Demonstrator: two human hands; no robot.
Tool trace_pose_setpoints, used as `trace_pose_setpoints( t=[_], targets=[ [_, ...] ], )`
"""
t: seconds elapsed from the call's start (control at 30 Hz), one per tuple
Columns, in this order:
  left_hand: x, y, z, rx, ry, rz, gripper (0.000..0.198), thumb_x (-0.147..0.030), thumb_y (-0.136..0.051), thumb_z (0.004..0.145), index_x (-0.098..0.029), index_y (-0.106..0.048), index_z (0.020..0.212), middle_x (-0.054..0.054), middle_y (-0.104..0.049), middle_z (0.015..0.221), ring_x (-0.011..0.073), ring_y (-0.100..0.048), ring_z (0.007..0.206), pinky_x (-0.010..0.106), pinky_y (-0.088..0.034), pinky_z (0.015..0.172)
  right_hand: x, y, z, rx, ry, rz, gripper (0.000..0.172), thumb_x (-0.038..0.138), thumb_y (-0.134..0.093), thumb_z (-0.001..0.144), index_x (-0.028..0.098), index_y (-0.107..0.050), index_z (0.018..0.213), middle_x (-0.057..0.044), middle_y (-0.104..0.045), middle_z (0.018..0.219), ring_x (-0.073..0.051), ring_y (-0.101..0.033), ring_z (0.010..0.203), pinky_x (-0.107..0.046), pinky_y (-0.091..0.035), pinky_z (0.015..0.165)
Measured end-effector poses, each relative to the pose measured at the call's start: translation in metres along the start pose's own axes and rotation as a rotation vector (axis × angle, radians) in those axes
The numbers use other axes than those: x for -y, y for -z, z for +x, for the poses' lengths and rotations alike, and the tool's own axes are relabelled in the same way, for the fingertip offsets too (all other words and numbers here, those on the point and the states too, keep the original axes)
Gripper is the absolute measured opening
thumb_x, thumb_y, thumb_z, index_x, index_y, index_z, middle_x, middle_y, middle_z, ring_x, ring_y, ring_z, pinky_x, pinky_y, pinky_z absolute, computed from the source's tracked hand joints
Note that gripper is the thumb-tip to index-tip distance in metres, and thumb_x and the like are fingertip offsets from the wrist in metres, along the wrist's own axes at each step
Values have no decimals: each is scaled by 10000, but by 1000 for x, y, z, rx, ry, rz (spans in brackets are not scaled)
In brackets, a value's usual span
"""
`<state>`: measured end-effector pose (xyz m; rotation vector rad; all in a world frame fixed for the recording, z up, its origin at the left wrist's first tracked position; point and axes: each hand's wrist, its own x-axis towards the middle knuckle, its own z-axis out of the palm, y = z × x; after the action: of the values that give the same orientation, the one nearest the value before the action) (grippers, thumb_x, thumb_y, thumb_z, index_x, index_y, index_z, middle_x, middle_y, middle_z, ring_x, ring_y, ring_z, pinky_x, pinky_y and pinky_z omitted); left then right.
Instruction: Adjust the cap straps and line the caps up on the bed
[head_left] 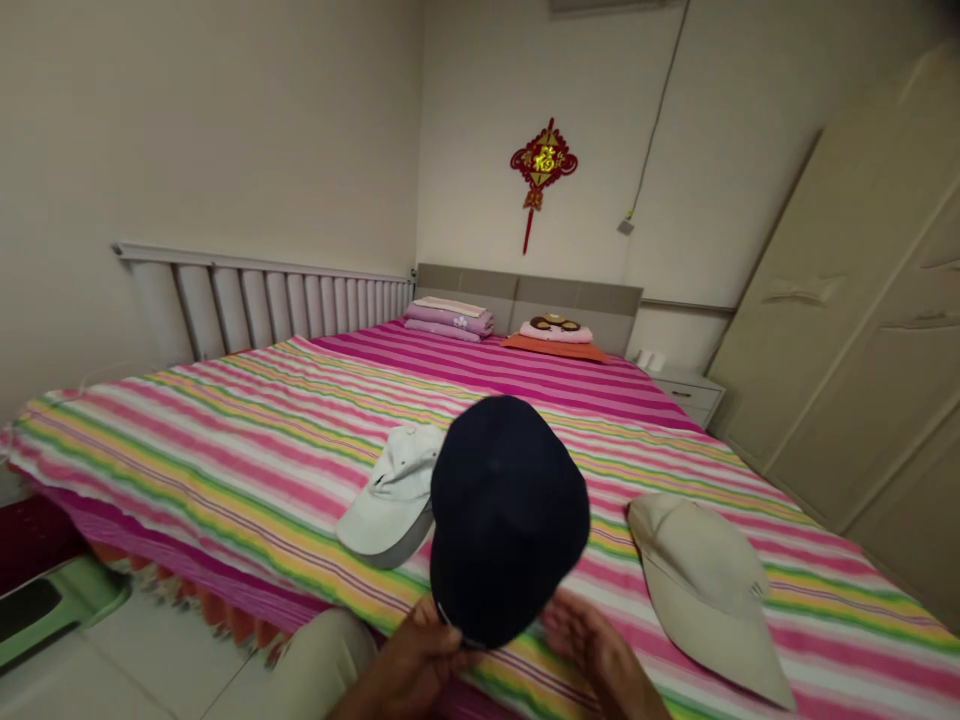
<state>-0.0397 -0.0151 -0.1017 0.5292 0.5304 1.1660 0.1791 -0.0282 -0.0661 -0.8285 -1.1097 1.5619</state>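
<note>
The person's left hand [418,650] is pinching a rounded navy fabric cap [510,510]; the right hand [592,642] is curving open alongside.

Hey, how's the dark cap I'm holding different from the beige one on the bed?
The dark cap is navy or nearly black, while the beige cap is pale. Your left hand holds the dark cap, while the beige cap lies unheld on the striped bedcover. Both have rounded crowns.
</note>
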Motion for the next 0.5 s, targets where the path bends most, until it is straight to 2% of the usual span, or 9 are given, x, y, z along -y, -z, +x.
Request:
trace_pose_setpoints(
  t=[0.07,0.17,0.27,0.4,0.5],
  targets=[
    [22,2,-8,51,70,1,339,-112,-745,484,-213,-638,789,32,-675,839,204,-620,775,309,-489,682,16,1,6,-78,78,214,474,539,-654,591,261,-632,975,-64,-615,1116,-245,-511,1075,-372,-378,919],
    [39,6,-18,128,169,27,395,-132,-762,429,-234,-649,794,50,-679,838,252,-617,805,326,-475,667,32,5,4,-236,91,440,271,418,-727,566,313,-679,811,2,-696,944,-191,-605,927,-325,-429,864],
    [38,6,-23,163,204,0,418,-200,-752,466,-216,-647,871,66,-668,896,278,-601,881,345,-460,724,32,14,-3,-284,1,498,204,390,-756,527,309,-695,704,14,-723,778,-196,-651,795,-362,-446,854],
    [27,1,-12,268,234,-120,304,-307,-675,622,-165,-649,889,74,-668,904,249,-579,951,338,-406,849,25,23,-8,-282,-12,495,238,418,-741,539,288,-702,735,-16,-720,783,-217,-659,773,-415,-421,889],
    [22,-3,1,309,280,-156,283,-326,-655,655,-155,-655,880,76,-678,892,236,-590,936,336,-393,875,27,20,-11,-262,-53,512,288,429,-758,496,262,-707,726,-42,-720,766,-243,-662,747,-450,-417,883]
  ],
)
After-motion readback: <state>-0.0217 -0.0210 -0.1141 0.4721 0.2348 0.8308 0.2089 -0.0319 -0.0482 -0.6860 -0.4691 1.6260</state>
